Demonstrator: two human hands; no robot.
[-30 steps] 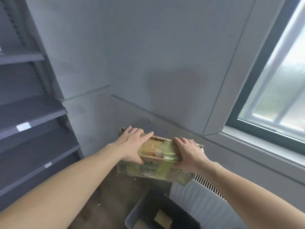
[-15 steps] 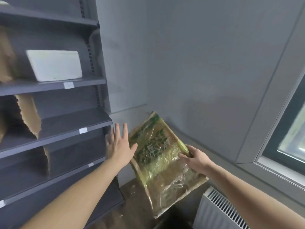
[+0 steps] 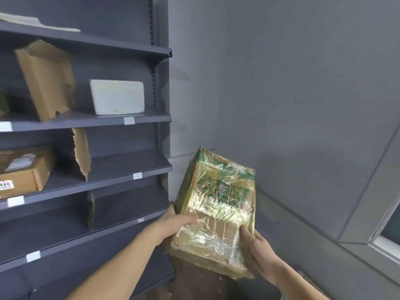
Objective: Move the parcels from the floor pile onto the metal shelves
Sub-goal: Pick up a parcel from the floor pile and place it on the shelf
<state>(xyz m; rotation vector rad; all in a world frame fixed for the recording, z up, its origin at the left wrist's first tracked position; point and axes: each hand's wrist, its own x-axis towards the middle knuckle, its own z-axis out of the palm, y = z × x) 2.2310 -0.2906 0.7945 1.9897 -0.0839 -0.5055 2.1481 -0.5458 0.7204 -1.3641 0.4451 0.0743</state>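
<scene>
I hold a cardboard parcel (image 3: pixel 218 204) with green print, wrapped in clear film, in front of me at lower centre, tilted with its top away. My left hand (image 3: pixel 173 221) grips its left side, thumb across the front. My right hand (image 3: pixel 257 245) grips its lower right corner. The grey metal shelves (image 3: pixel 121 169) stand to the left of the parcel, their right end close to it. The floor pile is out of view.
On the shelves sit a white foam box (image 3: pixel 118 97), a torn brown cardboard piece (image 3: pixel 46 79), a labelled brown box (image 3: pixel 23 169) and torn cardboard dividers (image 3: pixel 82 152). A grey wall stands behind; a window frame (image 3: pixel 387 241) is at lower right.
The view has swung left toward the shelves. My left hand, off the parcel half a second ago, now grips its left side, and the parcel has turned more upright.
</scene>
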